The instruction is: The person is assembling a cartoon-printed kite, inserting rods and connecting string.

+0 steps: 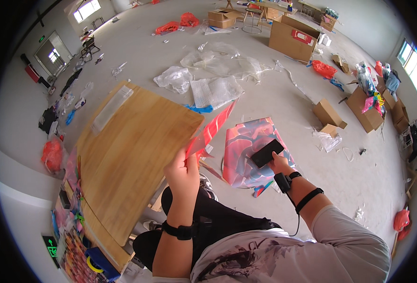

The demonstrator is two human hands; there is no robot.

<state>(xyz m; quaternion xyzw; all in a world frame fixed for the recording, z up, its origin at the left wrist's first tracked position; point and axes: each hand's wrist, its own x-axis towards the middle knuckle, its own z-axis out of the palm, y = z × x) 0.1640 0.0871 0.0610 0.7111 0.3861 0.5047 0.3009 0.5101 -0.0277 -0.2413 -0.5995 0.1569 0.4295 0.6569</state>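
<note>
My left hand is closed on a red patterned sheet, pinched at its lower end between thumb and fingers. The sheet rises away from the hand beside the corner of a wooden table. My right hand grips a black phone by its near end. Behind the phone is a box-like thing covered in red and blue patterned paper; whether the phone touches it, I cannot tell. Wrist straps and a small black device sit on my forearms.
A long clear plastic piece lies on the table. Clear sheeting, bubble wrap and red bags litter the floor. Cardboard boxes stand at the back and right. A blue tape dispenser is at the lower left.
</note>
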